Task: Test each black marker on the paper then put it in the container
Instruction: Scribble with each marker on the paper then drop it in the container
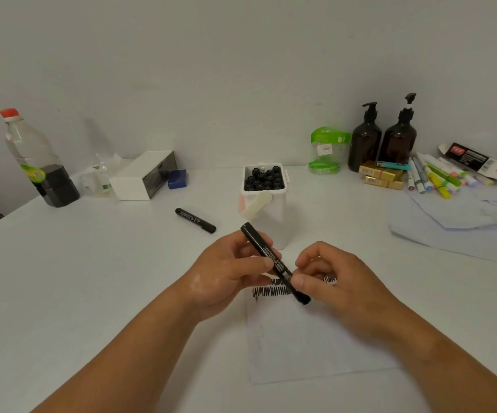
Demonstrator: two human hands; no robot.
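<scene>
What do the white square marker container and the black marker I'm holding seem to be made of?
White square container: likely matt opaque plastic, with moulded rim and handle. Held black marker: probably smooth plastic barrel with a slight sheen, white lettering printed on it.

The white table carries a paper sheet, loose black marker and container.

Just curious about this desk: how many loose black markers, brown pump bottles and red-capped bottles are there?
Loose black markers: 2, the held marker and the lying marker
Brown pump bottles: 2
Red-capped bottle: 1
Total: 5
</scene>
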